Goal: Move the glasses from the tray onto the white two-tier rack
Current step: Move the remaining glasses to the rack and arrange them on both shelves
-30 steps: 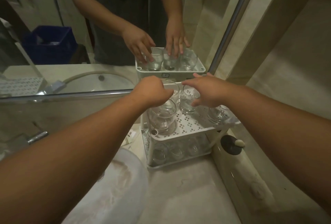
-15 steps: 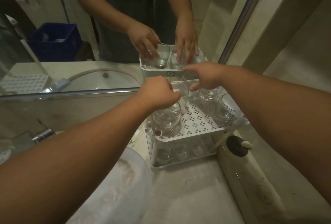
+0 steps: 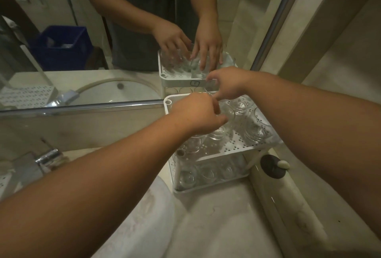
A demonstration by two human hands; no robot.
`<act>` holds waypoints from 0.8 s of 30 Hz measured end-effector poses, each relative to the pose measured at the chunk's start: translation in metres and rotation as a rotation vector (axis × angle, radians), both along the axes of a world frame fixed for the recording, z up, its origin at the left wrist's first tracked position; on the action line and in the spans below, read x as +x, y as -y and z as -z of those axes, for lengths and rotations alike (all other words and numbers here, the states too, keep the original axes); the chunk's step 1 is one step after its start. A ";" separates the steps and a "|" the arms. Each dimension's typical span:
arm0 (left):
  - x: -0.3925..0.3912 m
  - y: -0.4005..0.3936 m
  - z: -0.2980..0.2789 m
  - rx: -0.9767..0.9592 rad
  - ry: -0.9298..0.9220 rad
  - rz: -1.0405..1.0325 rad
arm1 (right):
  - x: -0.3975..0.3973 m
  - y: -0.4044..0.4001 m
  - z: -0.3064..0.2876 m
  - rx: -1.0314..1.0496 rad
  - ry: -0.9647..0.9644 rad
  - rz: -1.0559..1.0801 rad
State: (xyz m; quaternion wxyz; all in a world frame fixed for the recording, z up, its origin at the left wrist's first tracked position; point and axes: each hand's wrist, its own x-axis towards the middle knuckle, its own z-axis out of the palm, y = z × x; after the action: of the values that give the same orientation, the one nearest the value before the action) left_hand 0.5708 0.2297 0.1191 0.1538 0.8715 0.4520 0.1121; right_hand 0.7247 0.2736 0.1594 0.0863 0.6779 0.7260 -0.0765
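The white two-tier rack [image 3: 226, 154] stands on the counter against the mirror. Several clear glasses sit on its top tier, one of them at the right front [image 3: 255, 132], and more fill the lower tier [image 3: 208, 172]. My left hand [image 3: 198, 114] is curled from above round a glass [image 3: 224, 122] in the middle of the top tier. My right hand [image 3: 228, 84] reaches to the back edge by the mirror. Its fingers curl down round a glass that the hand hides; the reflection shows the fingers on it. No tray is in view.
A white sink basin [image 3: 144, 216] lies at the lower left, with a chrome tap [image 3: 47, 158] behind it. A dark round stopper [image 3: 273, 167] sits right of the rack. The stone counter [image 3: 216, 229] runs in front. The mirror reflects a blue crate [image 3: 59, 47].
My right hand has gone from the middle of the top tier to its back edge at the mirror. My left hand has shifted slightly back and right over the glasses.
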 end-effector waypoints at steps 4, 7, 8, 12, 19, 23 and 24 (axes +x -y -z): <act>-0.017 0.004 0.004 -0.015 0.179 -0.117 | -0.009 -0.001 0.002 0.020 -0.003 -0.005; -0.032 0.011 0.013 -0.019 0.334 -0.221 | -0.020 0.000 0.005 0.038 -0.021 0.002; -0.036 0.013 0.016 -0.012 0.373 -0.258 | -0.024 0.001 0.006 0.043 -0.029 0.002; -0.047 0.020 0.028 -0.005 0.472 -0.377 | -0.039 0.002 0.007 0.058 -0.063 -0.008; -0.057 0.025 0.030 0.003 0.548 -0.326 | -0.046 0.016 0.008 0.108 -0.253 -0.002; -0.046 0.039 0.008 0.255 0.350 -0.098 | -0.016 0.040 0.004 0.269 -0.319 0.099; -0.040 0.042 0.001 0.301 0.262 -0.037 | -0.006 0.047 0.003 0.310 -0.290 0.137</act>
State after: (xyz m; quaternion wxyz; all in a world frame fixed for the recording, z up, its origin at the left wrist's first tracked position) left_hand 0.5309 0.1880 0.1177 0.0774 0.8540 0.4225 0.2935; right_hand 0.7186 0.2267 0.1562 -0.1295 0.7126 0.6863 -0.0662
